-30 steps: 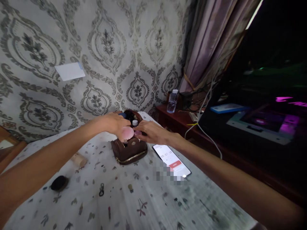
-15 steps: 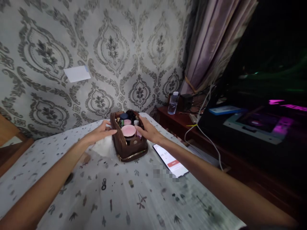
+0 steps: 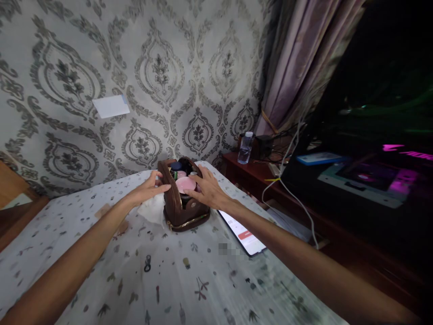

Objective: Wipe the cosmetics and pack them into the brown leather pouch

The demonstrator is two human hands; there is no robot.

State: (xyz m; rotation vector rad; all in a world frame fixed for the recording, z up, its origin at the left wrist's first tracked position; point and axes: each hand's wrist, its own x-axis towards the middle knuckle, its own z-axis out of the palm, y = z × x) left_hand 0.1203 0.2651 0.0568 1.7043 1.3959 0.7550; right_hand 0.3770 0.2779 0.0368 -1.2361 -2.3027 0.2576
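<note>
Brown bag (image 3: 189, 215) upright at center, on white printed cloth (image 3: 182, 280), top unzipped, gold zipper running along the lower front. Clock directions from the bag, as viewed.

Left hand (image 3: 147, 189) at 9 o'clock, thumb and index apart, touching bag's left wall; can't tell if pinching it. Right hand (image 3: 212, 188) at 3, fingers spread at the right rim, thumb across the mouth by the pink round container (image 3: 186, 184); can't tell if gripping or just resting.

Inside bag: pink container near front, behind it a smaller pink item (image 3: 181, 174), plus navy-topped item (image 3: 176, 166) toward 11. Small pale cap (image 3: 193, 174) toward 1, partly hidden by right hand.

White crumpled tissue (image 3: 152, 213) just beside bag at 8, under the left wrist. Beige item (image 3: 103, 210) farther out at 9, partly behind left forearm. Phone (image 3: 249, 241) at 4, screen lit, red button, partly under right forearm. Clear bottle (image 3: 245, 150) at 2, upright on dark red cabinet (image 3: 233, 163). White card (image 3: 111, 107) on patterned wall, 10 to 11.
</note>
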